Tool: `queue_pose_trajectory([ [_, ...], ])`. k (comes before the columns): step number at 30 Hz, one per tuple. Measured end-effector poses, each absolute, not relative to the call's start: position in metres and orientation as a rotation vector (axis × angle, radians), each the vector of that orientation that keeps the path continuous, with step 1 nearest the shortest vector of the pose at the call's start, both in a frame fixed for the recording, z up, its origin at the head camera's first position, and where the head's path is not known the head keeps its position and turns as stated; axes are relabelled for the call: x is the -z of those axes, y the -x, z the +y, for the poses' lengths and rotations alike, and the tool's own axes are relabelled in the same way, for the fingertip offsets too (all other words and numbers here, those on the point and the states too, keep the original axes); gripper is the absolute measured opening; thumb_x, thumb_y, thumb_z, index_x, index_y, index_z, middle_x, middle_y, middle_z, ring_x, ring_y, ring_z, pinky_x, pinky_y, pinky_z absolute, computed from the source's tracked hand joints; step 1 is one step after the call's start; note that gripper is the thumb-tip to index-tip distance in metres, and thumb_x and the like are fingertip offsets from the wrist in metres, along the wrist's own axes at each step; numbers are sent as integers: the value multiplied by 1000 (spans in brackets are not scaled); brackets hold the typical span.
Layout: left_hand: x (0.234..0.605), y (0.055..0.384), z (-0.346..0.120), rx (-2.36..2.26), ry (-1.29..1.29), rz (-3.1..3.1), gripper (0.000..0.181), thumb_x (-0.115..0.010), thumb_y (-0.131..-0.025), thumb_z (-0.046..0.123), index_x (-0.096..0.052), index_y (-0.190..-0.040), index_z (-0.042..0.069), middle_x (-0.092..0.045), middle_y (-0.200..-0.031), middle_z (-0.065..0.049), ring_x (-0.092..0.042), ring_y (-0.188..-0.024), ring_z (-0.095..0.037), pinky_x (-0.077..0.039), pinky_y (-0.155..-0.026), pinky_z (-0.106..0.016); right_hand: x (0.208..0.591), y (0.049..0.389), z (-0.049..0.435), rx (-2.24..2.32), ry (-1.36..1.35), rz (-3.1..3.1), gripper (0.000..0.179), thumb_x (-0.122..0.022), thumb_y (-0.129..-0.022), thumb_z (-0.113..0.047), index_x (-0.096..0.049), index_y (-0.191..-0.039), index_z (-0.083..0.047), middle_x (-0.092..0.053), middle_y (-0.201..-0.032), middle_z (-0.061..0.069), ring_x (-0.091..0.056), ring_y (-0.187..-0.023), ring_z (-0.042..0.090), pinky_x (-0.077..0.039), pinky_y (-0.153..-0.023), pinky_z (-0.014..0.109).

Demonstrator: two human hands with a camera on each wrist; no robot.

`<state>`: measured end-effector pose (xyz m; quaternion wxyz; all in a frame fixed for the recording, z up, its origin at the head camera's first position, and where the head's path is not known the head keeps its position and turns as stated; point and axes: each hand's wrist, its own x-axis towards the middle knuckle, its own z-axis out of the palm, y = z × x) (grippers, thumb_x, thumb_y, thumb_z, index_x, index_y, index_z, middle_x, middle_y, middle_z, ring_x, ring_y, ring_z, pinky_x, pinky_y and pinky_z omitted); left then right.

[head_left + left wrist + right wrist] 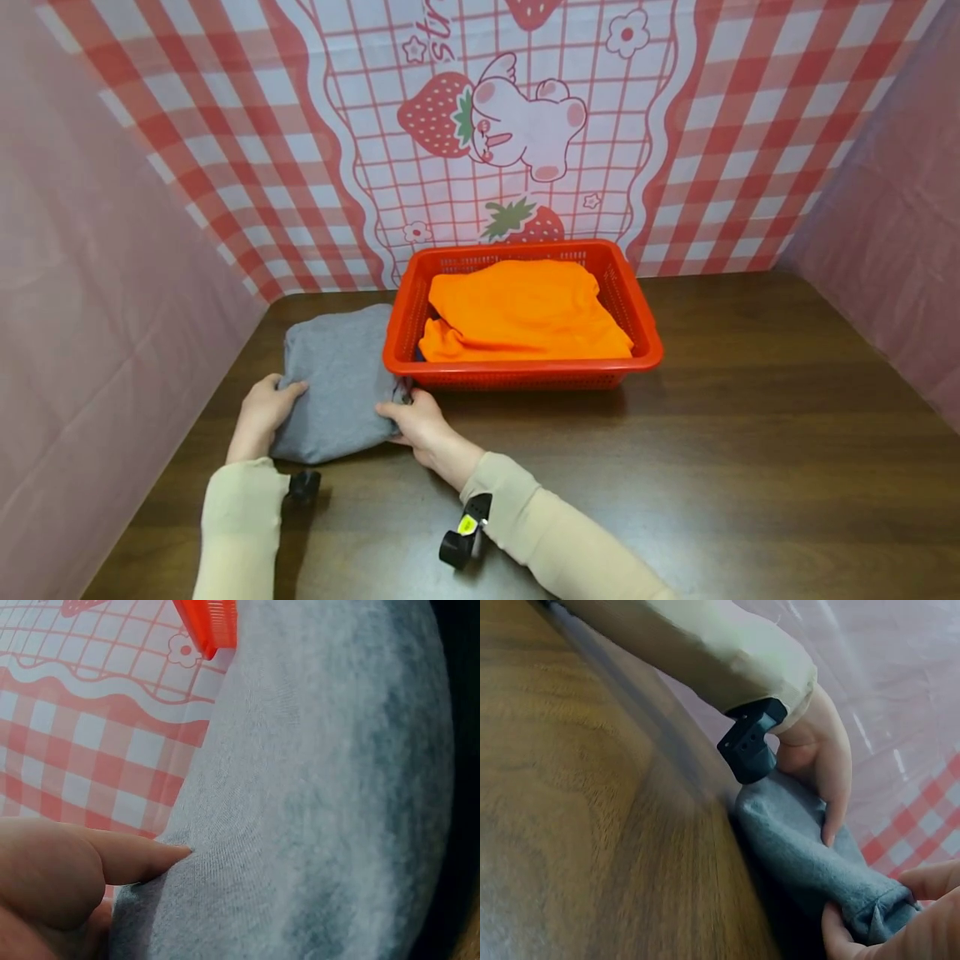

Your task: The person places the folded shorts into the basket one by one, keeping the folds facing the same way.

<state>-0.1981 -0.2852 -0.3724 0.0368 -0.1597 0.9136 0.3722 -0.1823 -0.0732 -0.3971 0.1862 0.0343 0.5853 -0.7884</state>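
A folded grey garment (337, 375) lies left of the red basket, its far right part close against the basket's side. My left hand (261, 414) grips its left edge, thumb on top and the other fingers hidden beneath. At the near right corner my right hand (431, 429) pinches the folded layers between thumb and fingers. In the right wrist view the grey cloth (802, 840) shows a thick rounded fold with a bunched end at the right fingers. The left wrist view has the left thumb pressing into the grey cloth (247, 810).
A red plastic basket (517, 367) stands at the back middle of the wooden table (750, 433), holding a folded orange garment (525, 308). Some dark cloth peeks out under the orange one. A checked strawberry curtain (735, 167) hangs behind, with pink cloth (112, 275) at both sides.
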Motion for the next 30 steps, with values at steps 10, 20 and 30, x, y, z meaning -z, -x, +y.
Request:
queue_pose_trajectory([
  [10, 365, 195, -276, -1315, 515, 2773, 44, -44, -91, 27, -43, -117, -9, -42, -124, -30, -45, -104, -38, -41, -81, -45, 392, 183, -82, 2231, 0, 1692, 56, -56, -80, -1, -38, -133, 0, -48, -127, 17, -55, -97, 24, -50, -77, 42],
  [20, 361, 194, -276, -1384, 510, 2748, 42, -43, -91, 29, -44, -113, -7, -44, -121, -25, -47, -98, -32, -42, -72, -33, 386, 177, -92, 2233, 194, 1776, 48, -56, -81, 0, -44, -127, 3, -52, -122, 16, -54, -97, 18, -47, -81, 29],
  [30, 353, 190, -275, -1425, 525, 2755, 41, -42, -92, 27, -43, -116, -6, -44, -117, -23, -48, -93, -29, -41, -68, -30, 379, 177, -98, 2171, 346, 1907, 54, -57, -81, 0, -42, -132, 0, -49, -131, 12, -45, -117, 19, -35, -99, 31],
])
